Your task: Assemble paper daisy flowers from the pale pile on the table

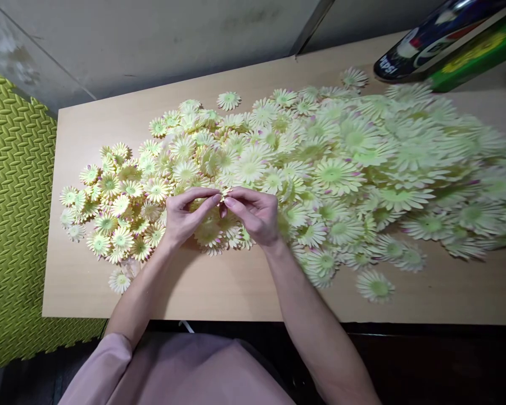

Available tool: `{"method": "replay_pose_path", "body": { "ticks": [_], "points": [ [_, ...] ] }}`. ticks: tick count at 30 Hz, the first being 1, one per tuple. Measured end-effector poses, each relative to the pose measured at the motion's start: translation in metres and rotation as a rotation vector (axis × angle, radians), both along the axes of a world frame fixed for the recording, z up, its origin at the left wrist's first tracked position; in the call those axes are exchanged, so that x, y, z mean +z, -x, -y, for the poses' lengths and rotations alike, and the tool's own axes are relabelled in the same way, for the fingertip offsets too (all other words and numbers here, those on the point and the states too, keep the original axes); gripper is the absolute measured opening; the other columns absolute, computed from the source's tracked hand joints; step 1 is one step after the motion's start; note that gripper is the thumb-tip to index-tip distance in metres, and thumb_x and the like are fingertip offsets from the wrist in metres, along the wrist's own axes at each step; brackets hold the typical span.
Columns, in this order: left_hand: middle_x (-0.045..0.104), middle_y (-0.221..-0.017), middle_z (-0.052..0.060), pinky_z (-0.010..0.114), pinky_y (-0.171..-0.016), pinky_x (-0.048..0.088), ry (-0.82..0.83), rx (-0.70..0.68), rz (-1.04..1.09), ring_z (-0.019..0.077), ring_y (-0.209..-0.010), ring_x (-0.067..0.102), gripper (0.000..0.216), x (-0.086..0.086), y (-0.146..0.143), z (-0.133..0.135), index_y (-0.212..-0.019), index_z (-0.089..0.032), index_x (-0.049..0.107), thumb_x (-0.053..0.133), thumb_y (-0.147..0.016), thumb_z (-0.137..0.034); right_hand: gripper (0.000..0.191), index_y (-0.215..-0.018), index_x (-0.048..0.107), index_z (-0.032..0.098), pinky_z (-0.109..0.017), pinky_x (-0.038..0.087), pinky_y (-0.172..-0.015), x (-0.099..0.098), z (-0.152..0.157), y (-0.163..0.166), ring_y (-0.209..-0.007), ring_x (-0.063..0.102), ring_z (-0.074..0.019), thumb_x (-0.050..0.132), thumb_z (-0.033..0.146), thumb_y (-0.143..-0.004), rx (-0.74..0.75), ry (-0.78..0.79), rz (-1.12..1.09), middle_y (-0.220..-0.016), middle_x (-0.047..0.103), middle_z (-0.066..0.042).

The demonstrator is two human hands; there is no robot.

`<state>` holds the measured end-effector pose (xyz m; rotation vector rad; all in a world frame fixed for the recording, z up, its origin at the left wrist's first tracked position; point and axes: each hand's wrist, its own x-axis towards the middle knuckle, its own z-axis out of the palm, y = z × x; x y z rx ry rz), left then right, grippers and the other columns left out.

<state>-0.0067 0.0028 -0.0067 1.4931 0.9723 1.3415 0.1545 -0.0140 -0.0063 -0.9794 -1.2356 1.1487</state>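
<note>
Over the middle of the pile, my left hand (188,214) and my right hand (255,214) meet fingertip to fingertip. Both are pinched on a small pale yellow artificial flower (224,194), most of which the fingers cover. Beneath and around them spreads a thick heap of artificial daisy heads (333,174), pale yellow-green with some pink petal tips. A cluster of smaller flower heads (120,239) lies left of my left hand. Larger, flatter ones lie to the right of my right hand.
The light wooden table (231,287) backs onto a grey wall (160,45). At the back right stand a dark Pepsi bottle (425,48) and a green package (476,59). A yellow-green foam mat (17,219) rises along the left edge. One loose flower (375,286) lies near the front edge.
</note>
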Motion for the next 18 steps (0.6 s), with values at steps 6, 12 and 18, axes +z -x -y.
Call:
{"method": "replay_pose_path", "body": {
  "ticks": [6, 12, 18],
  "points": [
    [0.078, -0.091, 0.006, 0.029, -0.079, 0.059, -0.011, -0.004, 0.000, 0.0155, -0.083, 0.073, 0.014, -0.0003, 0.0002, -0.0002, -0.092, -0.022, 0.079, 0.075, -0.080, -0.028, 0.012, -0.079, 0.073, 0.022, -0.028, 0.056, -0.055, 0.0009, 0.0000, 0.0002, -0.058, 0.063, -0.0146, 0.071, 0.033, -0.083, -0.004, 0.002, 0.010, -0.070, 0.066, -0.001],
    [0.078, -0.091, 0.006, 0.029, -0.079, 0.059, 0.001, -0.001, 0.002, 0.0152, -0.082, 0.073, 0.014, 0.0007, 0.0000, 0.0007, -0.091, -0.021, 0.079, 0.075, -0.079, -0.028, 0.012, -0.080, 0.074, 0.022, -0.029, 0.057, -0.056, 0.0005, 0.0000, -0.0011, -0.060, 0.064, -0.0153, 0.069, 0.033, -0.083, 0.010, 0.003, 0.008, -0.070, 0.067, -0.001],
    [0.078, -0.090, 0.006, 0.030, -0.079, 0.059, 0.002, 0.001, 0.002, 0.0155, -0.082, 0.073, 0.014, -0.0010, -0.0003, 0.0002, -0.091, -0.022, 0.079, 0.076, -0.079, -0.028, 0.011, -0.080, 0.073, 0.021, -0.028, 0.056, -0.054, 0.0021, 0.0003, -0.0006, -0.059, 0.064, -0.0147, 0.069, 0.031, -0.084, 0.011, 0.002, 0.006, -0.069, 0.067, 0.000]
  ]
}}
